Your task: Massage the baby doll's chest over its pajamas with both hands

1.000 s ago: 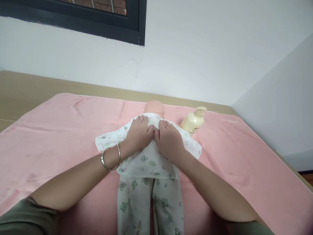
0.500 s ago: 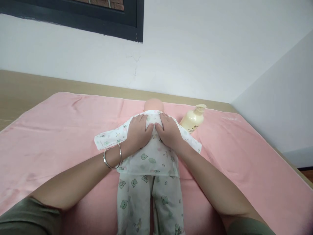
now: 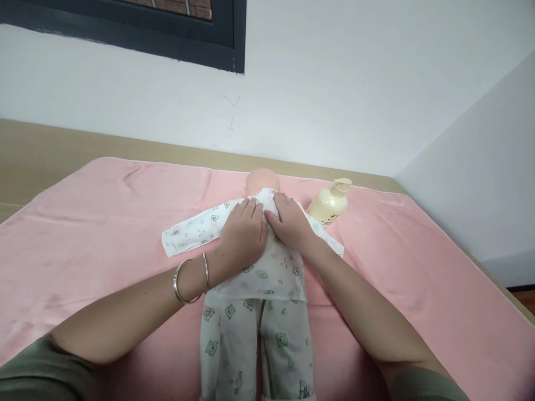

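Note:
A baby doll in a white long-sleeved shirt (image 3: 267,278) printed with green bears lies stretched out in front of me. Its bald head (image 3: 262,181) points away, and matching trousers (image 3: 284,340) cover the legs towards me. My left hand (image 3: 244,231), with silver bangles at the wrist, rests on the upper middle of the shirt, fingers extended and thumb alongside them. Beside it, my right hand (image 3: 292,223) lies flat on the right shoulder area, thumb apart and pointing at the left hand. The shirt's collar is slightly rumpled between my fingertips and the head.
A cream pump bottle (image 3: 328,206) lies tilted near the doll's right-hand sleeve. Under everything spreads a pink mat (image 3: 418,267) on a wooden surface (image 3: 50,145). A white wall (image 3: 334,89) with a dark window frame (image 3: 200,50) rises behind.
My left hand has shifted right towards the middle of the shirt, its thumb drawn in, rumpling the collar. My right hand has stayed nearly still.

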### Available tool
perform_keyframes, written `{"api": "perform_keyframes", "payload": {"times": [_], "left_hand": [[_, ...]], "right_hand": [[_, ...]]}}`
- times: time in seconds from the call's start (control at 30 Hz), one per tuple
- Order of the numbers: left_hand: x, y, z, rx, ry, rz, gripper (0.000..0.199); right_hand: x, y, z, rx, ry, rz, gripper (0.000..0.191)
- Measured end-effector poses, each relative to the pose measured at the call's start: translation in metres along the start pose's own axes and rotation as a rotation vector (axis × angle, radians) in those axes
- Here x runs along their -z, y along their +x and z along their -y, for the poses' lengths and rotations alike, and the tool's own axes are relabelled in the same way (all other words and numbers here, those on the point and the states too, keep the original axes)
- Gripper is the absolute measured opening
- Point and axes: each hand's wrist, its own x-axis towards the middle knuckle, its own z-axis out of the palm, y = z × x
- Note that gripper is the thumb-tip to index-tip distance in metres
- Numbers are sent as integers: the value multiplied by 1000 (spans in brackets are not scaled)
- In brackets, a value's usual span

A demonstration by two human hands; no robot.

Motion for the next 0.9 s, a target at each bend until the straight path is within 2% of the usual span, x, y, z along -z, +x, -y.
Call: {"api": "perform_keyframes", "payload": {"times": [0.13,0.23,0.33,0.43,0.5,0.57,0.7,0.8,0.9], "left_hand": [[2,17,15,122,-50,91,24],[4,25,23,212,-41,165,22],[6,19,17,71,79,158,27],[8,6,3,-10,102,90,30],[10,1,-3,4,46,62,33],[12,4,0,23,-25,99,33],[9,22,23,136,-103,216,24],[2,29,35,144,-70,189,24],[0,23,29,108,18,125,26]], "right_hand": [[-1,-19,23,9,-101,-84,45],[-2,-30,35,38,-132,-134,48],[-3,-23,28,44,-65,-100,49],[-3,-6,10,-30,-9,-32,48],[-2,2,2,-89,-27,2,49],[-1,2,3,-102,-71,15,51],[0,-19,23,-16,-189,-40,48],[-1,-29,33,50,-212,-103,48],[-1,-20,24,17,-141,-71,42]]}}
